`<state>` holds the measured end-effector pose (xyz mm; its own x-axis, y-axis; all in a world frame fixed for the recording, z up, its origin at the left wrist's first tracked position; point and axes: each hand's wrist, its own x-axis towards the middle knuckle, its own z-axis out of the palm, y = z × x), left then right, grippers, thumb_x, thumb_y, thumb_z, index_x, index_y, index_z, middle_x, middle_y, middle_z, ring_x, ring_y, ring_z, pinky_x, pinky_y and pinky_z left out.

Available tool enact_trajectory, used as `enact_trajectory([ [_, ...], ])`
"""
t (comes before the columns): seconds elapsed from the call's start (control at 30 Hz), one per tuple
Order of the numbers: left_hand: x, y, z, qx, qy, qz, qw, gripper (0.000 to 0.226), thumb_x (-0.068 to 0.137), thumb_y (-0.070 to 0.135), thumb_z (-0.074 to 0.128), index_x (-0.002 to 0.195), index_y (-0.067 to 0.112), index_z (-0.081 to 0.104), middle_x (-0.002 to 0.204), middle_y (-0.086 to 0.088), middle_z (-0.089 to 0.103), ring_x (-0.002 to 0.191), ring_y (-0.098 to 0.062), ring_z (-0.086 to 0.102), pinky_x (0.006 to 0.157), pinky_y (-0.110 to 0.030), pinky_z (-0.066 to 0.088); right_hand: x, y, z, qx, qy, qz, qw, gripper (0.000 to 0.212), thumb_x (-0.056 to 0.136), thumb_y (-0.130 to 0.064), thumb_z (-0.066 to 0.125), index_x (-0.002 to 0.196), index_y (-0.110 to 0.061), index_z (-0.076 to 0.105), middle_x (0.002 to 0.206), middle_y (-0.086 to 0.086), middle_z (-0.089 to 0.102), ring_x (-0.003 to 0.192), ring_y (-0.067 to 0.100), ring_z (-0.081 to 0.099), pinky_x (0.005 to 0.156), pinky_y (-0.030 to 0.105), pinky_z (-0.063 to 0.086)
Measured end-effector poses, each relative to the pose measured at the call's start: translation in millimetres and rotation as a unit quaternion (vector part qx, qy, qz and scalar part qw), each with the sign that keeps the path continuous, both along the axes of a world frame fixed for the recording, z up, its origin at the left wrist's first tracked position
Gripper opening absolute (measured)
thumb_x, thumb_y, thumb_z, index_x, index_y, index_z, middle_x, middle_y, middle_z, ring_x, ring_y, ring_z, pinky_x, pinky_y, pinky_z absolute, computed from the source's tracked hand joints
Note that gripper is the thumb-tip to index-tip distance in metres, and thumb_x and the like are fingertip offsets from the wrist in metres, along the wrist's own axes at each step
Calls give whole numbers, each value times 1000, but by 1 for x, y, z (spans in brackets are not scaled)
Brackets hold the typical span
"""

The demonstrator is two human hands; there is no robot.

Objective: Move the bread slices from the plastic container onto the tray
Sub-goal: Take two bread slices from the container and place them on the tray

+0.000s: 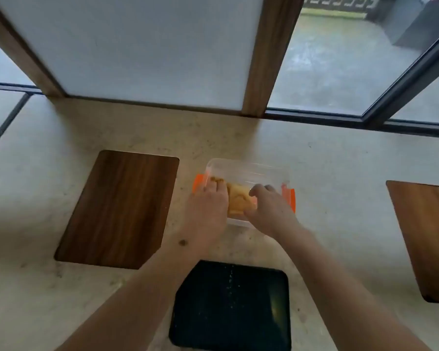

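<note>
A clear plastic container (pixel 251 168) with orange side clips stands open on the counter, mid-frame. Yellowish bread slices (pixel 238 201) lie inside it. My left hand (pixel 208 211) reaches over the container's left end, with its fingers against the left side of the bread. My right hand (pixel 269 209) is curled over the right side of the bread. The slices are pinched between both hands and still sit inside the container. The dark tray (pixel 213 312) lies on the counter just in front of the container, between my forearms, with a few crumbs on it.
A dark wooden board (pixel 119 209) lies left of the container. Another wooden board (pixel 426 236) lies at the right edge. The pale stone counter (pixel 340 198) ends at a frosted panel with wooden posts and a window frame behind.
</note>
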<state>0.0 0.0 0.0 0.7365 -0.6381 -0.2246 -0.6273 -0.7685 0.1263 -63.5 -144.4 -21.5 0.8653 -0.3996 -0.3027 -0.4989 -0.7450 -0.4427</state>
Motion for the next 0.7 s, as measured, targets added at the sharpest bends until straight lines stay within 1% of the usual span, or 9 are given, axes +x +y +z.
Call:
enact_trajectory([
  [0.07,8,-18,-11,61,-93,-69,991,37,92,13,58,128,8,51,129,-11,57,119,-28,50,97,-37,43,16,-5,-10,-41,70,51,995,52,89,-37,67,133,-14,51,134,9,54,116,29,53,92,41,51],
  [0.13,18,-29,-20,123,-109,-142,976,39,89,14,61,126,7,54,126,-11,59,119,-29,50,100,-38,40,27,-8,-19,-53,119,118,984,63,87,-48,70,135,-14,48,134,9,53,124,31,47,99,47,49],
  [0.17,25,-33,-25,166,-111,-169,965,38,89,15,61,126,7,55,125,-11,59,118,-28,51,101,-38,39,32,-10,-25,-57,120,138,981,66,86,-50,71,137,-14,47,136,9,53,126,31,45,101,48,48],
  [0.23,35,-37,-36,206,-130,-203,948,36,91,17,58,126,7,54,124,-10,58,115,-27,51,99,-37,38,38,-14,-36,-53,102,156,981,74,82,-58,72,137,-15,46,136,8,53,129,32,43,103,49,47],
  [0.33,44,-47,-42,209,-147,-206,945,45,91,20,57,132,3,48,128,-15,54,115,-30,49,94,-38,40,43,-20,-48,-36,82,164,982,87,79,-67,69,144,-16,42,140,10,51,132,34,42,104,52,46],
  [0.43,49,-57,-49,212,-145,-219,941,57,91,27,60,139,2,42,133,-14,52,118,-31,48,96,-38,42,46,-27,-60,-30,70,168,983,98,79,-68,69,152,-16,30,147,9,46,135,33,39,107,52,43],
  [0.53,50,-61,-57,219,-137,-208,943,73,90,37,61,147,1,32,139,-13,49,123,-31,47,97,-39,40,46,-32,-71,-33,71,176,981,105,76,-67,71,154,-14,25,146,9,45,133,33,39,105,51,44],
  [0.63,53,-61,-61,232,-122,-199,944,91,86,43,65,153,1,19,148,-12,43,128,-30,44,102,-40,37,47,-33,-80,-36,70,169,982,91,83,-47,73,153,-14,25,145,10,45,132,32,39,103,49,45],
  [0.7,55,-59,-63,239,-114,-199,944,96,84,44,67,154,2,16,150,-12,42,130,-31,43,104,-41,35,47,-33,-84,-35,61,166,984,85,85,-39,72,152,-14,27,145,10,45,131,32,39,101,48,46],
])
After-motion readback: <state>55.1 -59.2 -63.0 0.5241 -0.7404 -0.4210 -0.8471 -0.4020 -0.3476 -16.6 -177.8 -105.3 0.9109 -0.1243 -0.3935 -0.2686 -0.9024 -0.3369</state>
